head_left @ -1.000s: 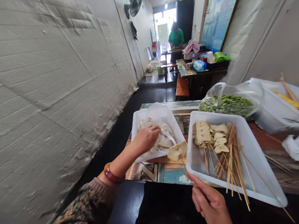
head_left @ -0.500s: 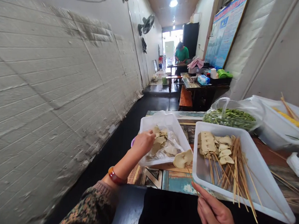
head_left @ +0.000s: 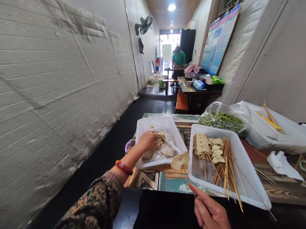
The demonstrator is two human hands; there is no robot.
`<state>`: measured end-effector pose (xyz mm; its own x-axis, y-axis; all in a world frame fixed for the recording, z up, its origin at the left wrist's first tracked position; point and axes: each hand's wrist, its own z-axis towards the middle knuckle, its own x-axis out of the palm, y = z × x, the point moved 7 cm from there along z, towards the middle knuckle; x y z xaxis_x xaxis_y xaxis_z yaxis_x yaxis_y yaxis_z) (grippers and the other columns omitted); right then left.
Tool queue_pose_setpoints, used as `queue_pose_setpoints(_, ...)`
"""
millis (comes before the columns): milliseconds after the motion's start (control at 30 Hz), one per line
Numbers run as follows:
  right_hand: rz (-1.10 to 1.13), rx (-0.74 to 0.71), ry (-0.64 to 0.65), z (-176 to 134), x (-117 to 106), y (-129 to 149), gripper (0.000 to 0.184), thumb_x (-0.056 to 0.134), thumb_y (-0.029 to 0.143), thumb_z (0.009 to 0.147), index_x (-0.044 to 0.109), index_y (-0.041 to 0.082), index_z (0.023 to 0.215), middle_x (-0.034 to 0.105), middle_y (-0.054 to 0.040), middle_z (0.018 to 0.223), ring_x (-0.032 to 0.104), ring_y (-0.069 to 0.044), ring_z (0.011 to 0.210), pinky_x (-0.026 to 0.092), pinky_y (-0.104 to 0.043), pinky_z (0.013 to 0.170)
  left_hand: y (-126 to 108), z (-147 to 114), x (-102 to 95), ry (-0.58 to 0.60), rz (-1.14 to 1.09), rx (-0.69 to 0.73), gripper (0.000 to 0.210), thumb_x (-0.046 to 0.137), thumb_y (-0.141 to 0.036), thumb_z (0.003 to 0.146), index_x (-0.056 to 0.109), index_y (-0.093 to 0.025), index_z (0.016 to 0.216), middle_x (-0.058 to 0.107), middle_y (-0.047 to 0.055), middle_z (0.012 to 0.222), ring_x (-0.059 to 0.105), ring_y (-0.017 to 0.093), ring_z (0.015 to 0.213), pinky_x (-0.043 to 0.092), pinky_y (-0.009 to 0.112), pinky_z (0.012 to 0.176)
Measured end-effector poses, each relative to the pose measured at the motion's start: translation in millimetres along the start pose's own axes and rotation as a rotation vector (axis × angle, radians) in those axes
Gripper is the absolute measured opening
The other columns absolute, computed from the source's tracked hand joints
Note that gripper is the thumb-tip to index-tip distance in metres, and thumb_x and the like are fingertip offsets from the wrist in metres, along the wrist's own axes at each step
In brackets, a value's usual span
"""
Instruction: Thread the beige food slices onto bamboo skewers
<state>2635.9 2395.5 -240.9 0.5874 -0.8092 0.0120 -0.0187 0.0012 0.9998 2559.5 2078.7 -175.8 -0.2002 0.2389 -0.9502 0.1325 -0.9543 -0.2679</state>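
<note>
r hand (head_left: 211,214): fingers pinching skewer (head_left: 185,171) nr its lower end, pale slice (head_left: 180,160) at far end, btwn the 2 trays. l hand (head_left: 148,141) down in l tray (head_left: 177,134) over bagged slices (head_left: 167,150); fingertips hidden, can't tell if gripping. r tray (head_left: 253,180) holds loaded skewers (head_left: 201,146), sticks pointing twd wearer.

Premises: appears to be a small eatery, long and narrow. Evidence: food skewers (head_left: 202,144) in a white tray (head_left: 252,179) on the near table (head_left: 175,183), with bagged greens (head_left: 222,121) beyond. Farther back, a second table (head_left: 183,87) with a wooden bench (head_left: 181,102). Fan (head_left: 145,25) mounted on left wall (head_left: 51,104); printed board (head_left: 219,39) on right wall (head_left: 255,41). Bright opening (head_left: 163,42) at far end.
</note>
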Motion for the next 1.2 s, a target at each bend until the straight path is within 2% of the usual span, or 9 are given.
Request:
queue_pose_setpoints(67, 0.007, 0.009, -0.002, 0, 0, -1, 0.048, 0.052, 0.046, 0.093, 0.060, 0.022, 0.134, 0.038, 0.0073, 0.050, 0.038, -0.010, 0.044, 0.035, -0.023, 0.045, 4, -1, -1.5, -0.036, -0.069, -0.011, 0.015, 0.059, -0.009, 0.068, 0.068, -0.017, 0.076, 0.068, 0.008, 0.082, 0.060, 0.021, 0.082, 0.044, 0.031, 0.077)
queue_pose_setpoints(267, 0.017, 0.028, -0.015, -1, 3, -4, 0.048, 0.052, 0.047, 0.093, 0.062, 0.022, 0.133, 0.038, 0.0073, 0.050, 0.035, -0.010, 0.044, 0.033, -0.023, 0.046, 19, -9, -14.5, -0.132, -0.369, -0.084, 0.010, 0.060, -0.013, 0.066, 0.064, -0.019, 0.073, 0.057, -0.003, 0.060, 0.051, 0.014, 0.059, 0.038, 0.026, 0.059)
queue_pose_setpoints(433, 0.022, 0.035, -0.060, -3, 5, -2, 0.049, 0.053, 0.048, 0.092, 0.062, 0.022, 0.132, 0.039, 0.0073, 0.048, 0.034, -0.010, 0.042, 0.031, -0.023, 0.043, 36, -14, -21.1, -0.219, -0.691, -0.183, 0.020, 0.062, -0.022, 0.069, 0.066, -0.016, 0.088, 0.060, -0.002, 0.063, 0.053, 0.012, 0.054, 0.042, 0.023, 0.052)
queue_pose_setpoints(600, 0.028, 0.035, -0.108, -4, 7, 1, 0.047, 0.054, 0.048, 0.092, 0.064, 0.022, 0.130, 0.040, 0.0074, 0.049, 0.033, -0.009, 0.042, 0.030, -0.023, 0.044, 38, -20, -19.7, -0.251, -0.936, -0.255, 0.021, 0.063, -0.033, 0.071, 0.057, -0.017, 0.085, 0.061, -0.002, 0.068, 0.058, 0.012, 0.055, 0.050, 0.026, 0.053)
queue_pose_setpoints(700, 0.019, 0.036, -0.072, -3, 7, -3, 0.049, 0.053, 0.048, 0.092, 0.062, 0.022, 0.132, 0.040, 0.0075, 0.049, 0.034, -0.009, 0.042, 0.031, -0.023, 0.044, 37, -24, -17.6, -0.264, -0.977, -0.283, 0.017, 0.065, -0.029, 0.069, 0.056, -0.018, 0.079, 0.060, -0.002, 0.065, 0.058, 0.013, 0.055, 0.051, 0.027, 0.055)
queue_pose_setpoints(800, -0.003, 0.032, -0.016, -2, 8, -6, 0.050, 0.053, 0.048, 0.092, 0.060, 0.022, 0.134, 0.041, 0.0073, 0.048, 0.036, -0.010, 0.041, 0.032, -0.023, 0.043, 40, -25, -18.2, -0.317, -0.939, -0.301, 0.011, 0.067, -0.016, 0.061, 0.059, -0.017, 0.068, 0.057, -0.003, 0.064, 0.055, 0.012, 0.059, 0.047, 0.026, 0.060)
queue_pose_setpoints(933, -0.009, 0.027, -0.079, -3, 8, -1, 0.048, 0.053, 0.046, 0.092, 0.062, 0.021, 0.132, 0.040, 0.0073, 0.049, 0.036, -0.010, 0.042, 0.033, -0.023, 0.045, 43, -26, -22.1, -0.398, -0.903, -0.317, 0.016, 0.063, -0.003, 0.052, 0.061, -0.018, 0.059, 0.053, -0.003, 0.066, 0.052, 0.013, 0.068, 0.043, 0.024, 0.065)
queue_pose_setpoints(1100, -0.004, 0.038, -0.126, -5, 13, 8, 0.047, 0.054, 0.047, 0.091, 0.066, 0.021, 0.128, 0.039, 0.0076, 0.048, 0.033, -0.009, 0.042, 0.031, -0.023, 0.044, 36, -30, -17.2, -0.343, -1.039, -0.326, 0.012, 0.065, -0.013, 0.060, 0.057, -0.018, 0.067, 0.055, -0.004, 0.061, 0.052, 0.011, 0.058, 0.041, 0.023, 0.057)
queue_pose_setpoints(1200, 0.004, 0.040, -0.126, -4, 15, 9, 0.048, 0.054, 0.047, 0.091, 0.065, 0.021, 0.129, 0.038, 0.0079, 0.048, 0.033, -0.009, 0.042, 0.029, -0.023, 0.043, 30, -36, -12.8, -0.298, -1.168, -0.341, 0.018, 0.066, -0.024, 0.065, 0.052, -0.019, 0.075, 0.059, -0.003, 0.062, 0.058, 0.013, 0.057, 0.047, 0.025, 0.055)
